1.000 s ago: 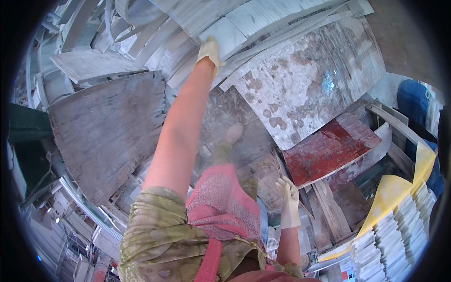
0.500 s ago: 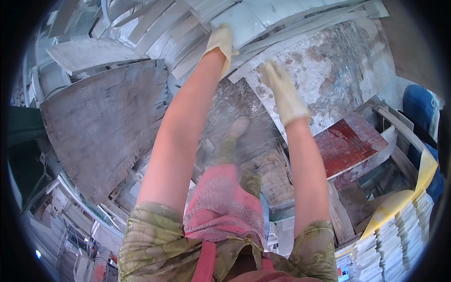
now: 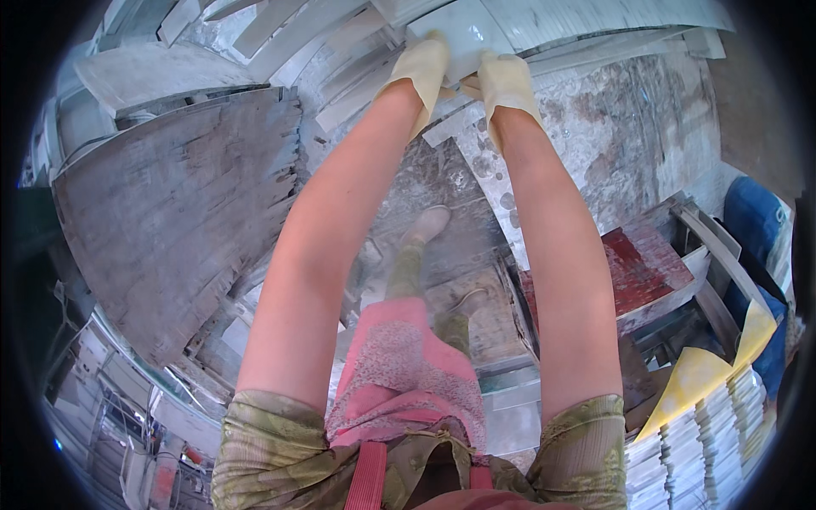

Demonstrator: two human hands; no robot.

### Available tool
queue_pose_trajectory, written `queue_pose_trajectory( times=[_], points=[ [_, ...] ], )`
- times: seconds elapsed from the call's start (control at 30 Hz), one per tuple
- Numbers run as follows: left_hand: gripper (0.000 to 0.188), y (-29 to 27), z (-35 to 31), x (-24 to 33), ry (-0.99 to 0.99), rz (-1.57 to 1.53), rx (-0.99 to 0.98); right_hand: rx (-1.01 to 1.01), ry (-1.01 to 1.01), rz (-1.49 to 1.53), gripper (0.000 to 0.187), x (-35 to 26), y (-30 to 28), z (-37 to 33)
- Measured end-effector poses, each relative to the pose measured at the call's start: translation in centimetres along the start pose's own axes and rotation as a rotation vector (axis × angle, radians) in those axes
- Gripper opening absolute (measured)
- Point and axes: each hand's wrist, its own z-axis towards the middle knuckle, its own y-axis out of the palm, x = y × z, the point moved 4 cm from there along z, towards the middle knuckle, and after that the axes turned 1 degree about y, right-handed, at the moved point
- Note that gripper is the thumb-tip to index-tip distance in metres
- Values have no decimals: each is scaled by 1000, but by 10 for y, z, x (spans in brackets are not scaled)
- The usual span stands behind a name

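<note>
Both my arms reach straight forward, each hand in a pale yellow glove. My left hand and my right hand sit side by side on the near edge of a pale grey slab that lies among a pile of similar white and grey slabs. The fingers of both gloves curl over the slab's edge. My feet in worn shoes stand on dusty ground below.
A large weathered grey board lies at the left. A stained, mottled slab lies at the right, with a red-painted panel beyond it. Stacks of small white tiles, a yellow sheet and a blue container stand at the right.
My right hand has risen from down by my hip to join the left hand on the slab's edge. The left hand has shifted slightly right along the slab.
</note>
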Motion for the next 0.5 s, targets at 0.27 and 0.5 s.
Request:
queue_pose_trajectory(
  times=[0.27,0.5],
  points=[
    [59,-3,-14,17,-42,248,37,-45,80,215,40,-8,-4,-12],
    [56,-7,-6,12,76,478,80,-193,-327,-461,35,-11,6,15]
  ],
)
